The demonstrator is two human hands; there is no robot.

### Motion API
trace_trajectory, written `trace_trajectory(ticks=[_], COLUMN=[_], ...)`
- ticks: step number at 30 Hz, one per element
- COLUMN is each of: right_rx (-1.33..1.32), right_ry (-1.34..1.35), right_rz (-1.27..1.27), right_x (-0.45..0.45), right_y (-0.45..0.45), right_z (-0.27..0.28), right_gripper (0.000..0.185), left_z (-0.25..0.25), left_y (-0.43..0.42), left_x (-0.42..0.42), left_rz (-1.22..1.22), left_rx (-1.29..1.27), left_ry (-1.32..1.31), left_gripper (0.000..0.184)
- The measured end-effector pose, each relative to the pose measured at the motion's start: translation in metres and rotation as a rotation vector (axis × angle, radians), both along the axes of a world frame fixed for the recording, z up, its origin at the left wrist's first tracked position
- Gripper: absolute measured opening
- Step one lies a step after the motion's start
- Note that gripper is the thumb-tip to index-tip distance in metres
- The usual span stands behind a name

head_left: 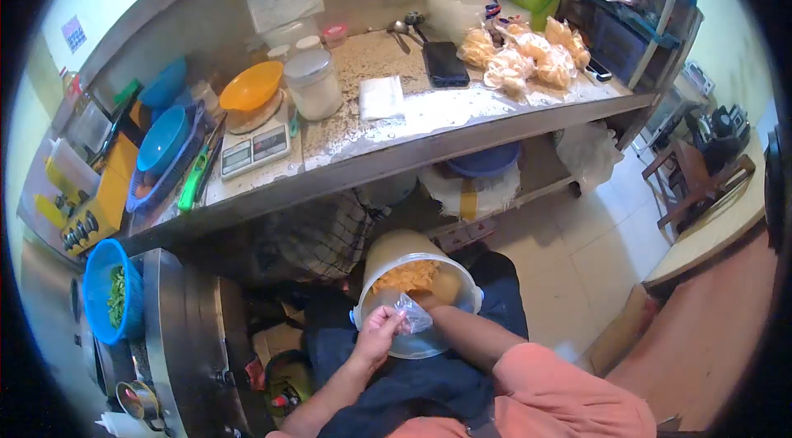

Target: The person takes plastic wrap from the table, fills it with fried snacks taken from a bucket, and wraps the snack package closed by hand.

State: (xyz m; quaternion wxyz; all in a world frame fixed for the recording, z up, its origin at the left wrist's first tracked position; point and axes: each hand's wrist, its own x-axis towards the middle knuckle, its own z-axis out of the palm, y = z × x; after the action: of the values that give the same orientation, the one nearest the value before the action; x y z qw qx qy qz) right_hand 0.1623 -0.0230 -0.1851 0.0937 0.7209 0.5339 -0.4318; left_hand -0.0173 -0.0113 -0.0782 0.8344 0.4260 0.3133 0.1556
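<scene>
Currently, my left hand (381, 331) is pinching a clear plastic bag (414, 314) at the mouth of a bucket (421, 347) between my legs (502, 289). My right hand (424, 299) is reaching inside, near orange food (406, 275); grip: cannot tell. Filled bags (528, 58) are sitting on the surface (445, 104).

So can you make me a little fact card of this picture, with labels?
Left hand: holding a clear plastic bag over the bucket
Right hand: reaching into the bucket; grip hidden
Bucket has: crumbly orange food
Counter: filled plastic bags, digital scale, orange bowl
Lower left: chopped greens in a blue basket
</scene>
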Motion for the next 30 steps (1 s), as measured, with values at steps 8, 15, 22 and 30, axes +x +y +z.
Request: trace_trajectory(ticks=[8, 15, 22, 30], right_rx=[0.472, 0.502, 0.569, 0.74], right_ry=[-0.14, 0.84, 0.525, 0.352], right_rz=[-0.332, -0.926, -0.607, -0.432], right_x=[0.027, 0.01, -0.013, -0.011], right_y=[-0.041, -0.098, -0.091, -0.094], right_z=[0.05, 0.151, 0.171, 0.165], right_gripper=[0.022, 0.019, 0.02, 0.031], left_z=[0.004, -0.004, 0.007, -0.012], left_y=[-0.008, -0.006, -0.018, -0.012], left_x=[0.004, 0.009, 0.018, 0.011], left_rz=[0.169, 0.221, 0.233, 0.212], left_rx=[0.103, -0.067, -0.109, -0.057], left_ry=[0.125, -0.089, -0.173, 0.003], left_gripper=[0.012, 0.014, 0.025, 0.019])
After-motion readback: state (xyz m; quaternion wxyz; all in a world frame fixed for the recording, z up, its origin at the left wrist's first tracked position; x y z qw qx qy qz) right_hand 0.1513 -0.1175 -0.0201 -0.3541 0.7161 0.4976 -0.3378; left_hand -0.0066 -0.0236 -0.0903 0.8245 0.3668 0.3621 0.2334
